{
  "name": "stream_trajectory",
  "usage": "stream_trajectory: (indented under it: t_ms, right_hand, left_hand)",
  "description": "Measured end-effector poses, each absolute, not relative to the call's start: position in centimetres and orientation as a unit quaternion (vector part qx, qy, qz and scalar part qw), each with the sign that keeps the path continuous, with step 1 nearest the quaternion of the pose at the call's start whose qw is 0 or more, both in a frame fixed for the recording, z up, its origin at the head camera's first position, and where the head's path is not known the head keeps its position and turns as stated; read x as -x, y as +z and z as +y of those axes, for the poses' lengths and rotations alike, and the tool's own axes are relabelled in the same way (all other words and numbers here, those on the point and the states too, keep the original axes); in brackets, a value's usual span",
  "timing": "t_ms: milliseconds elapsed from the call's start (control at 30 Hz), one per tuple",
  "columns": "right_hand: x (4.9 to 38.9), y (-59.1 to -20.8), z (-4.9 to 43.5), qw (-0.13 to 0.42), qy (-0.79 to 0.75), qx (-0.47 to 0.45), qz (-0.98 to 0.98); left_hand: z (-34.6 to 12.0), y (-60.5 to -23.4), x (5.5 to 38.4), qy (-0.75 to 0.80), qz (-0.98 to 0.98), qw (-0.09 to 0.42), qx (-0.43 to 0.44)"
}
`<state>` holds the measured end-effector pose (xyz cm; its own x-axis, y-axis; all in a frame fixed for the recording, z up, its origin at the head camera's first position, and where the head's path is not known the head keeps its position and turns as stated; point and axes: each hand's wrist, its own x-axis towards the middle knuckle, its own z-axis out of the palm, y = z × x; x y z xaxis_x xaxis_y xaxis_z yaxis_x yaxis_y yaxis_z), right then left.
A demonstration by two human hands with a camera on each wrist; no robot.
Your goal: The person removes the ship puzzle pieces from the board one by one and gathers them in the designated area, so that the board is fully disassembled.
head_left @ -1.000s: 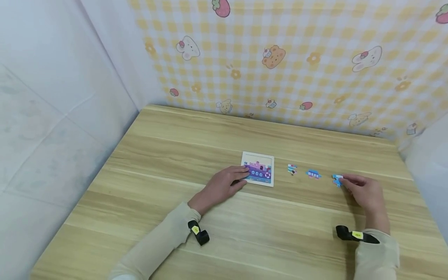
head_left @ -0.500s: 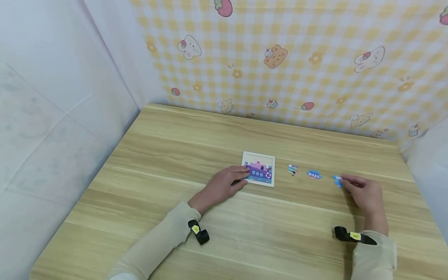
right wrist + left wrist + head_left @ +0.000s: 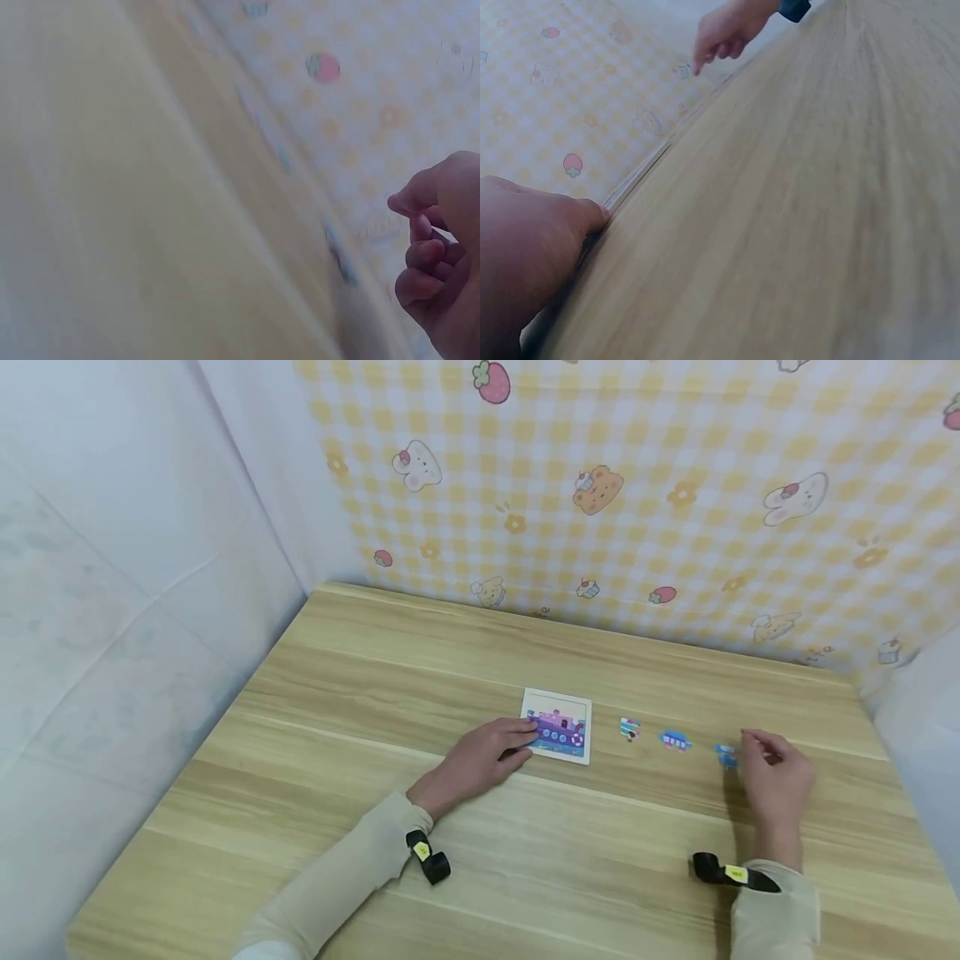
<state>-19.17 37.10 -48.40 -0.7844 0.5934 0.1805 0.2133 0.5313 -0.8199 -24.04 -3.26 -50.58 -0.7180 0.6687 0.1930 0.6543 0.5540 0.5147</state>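
Note:
A small square jigsaw puzzle board (image 3: 555,756) with a white rim and a purple-and-pink ship picture lies flat on the table. My left hand (image 3: 480,758) rests at its left edge, fingertips over the picture; in the left wrist view the thumb (image 3: 592,214) touches the board's edge. To the right lie three loose puzzle pieces in a row: a striped multicoloured piece (image 3: 628,729), a blue piece with pale windows (image 3: 675,741), and a blue piece (image 3: 726,755). Just right of the last one, my right hand (image 3: 778,781) is raised, fingers curled and thumb tip against forefinger, holding nothing visible.
The wood-grain table (image 3: 420,660) meets a yellow checked curtain (image 3: 540,543) along its back edge. A pale wall covering (image 3: 135,635) stands on the left. Black straps with a camera (image 3: 429,857) sit on both wrists.
My right hand has let go of the rightmost blue piece and risen slightly off it, its fingers curling in. That piece stays on the table. The left hand keeps its place on the board.

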Motion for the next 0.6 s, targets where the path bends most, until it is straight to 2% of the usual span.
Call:
stream_trajectory:
  t_ms: [100, 300, 600]
  right_hand:
    - [20.2, -47.3, 34.7, 0.228, 0.433, 0.200, -0.849]
    - [21.7, -45.6, 29.9, 0.194, 0.439, 0.107, -0.871]
    - [23.3, -45.2, 25.1, 0.154, 0.457, 0.025, -0.876]
  left_hand:
    - [-3.3, -50.5, 24.0, 0.279, 0.884, 0.014, -0.374]
    - [-3.4, -50.3, 23.7, 0.277, 0.886, 0.011, -0.372]
    - [-4.4, -50.2, 22.9, 0.287, 0.881, -0.034, -0.375]
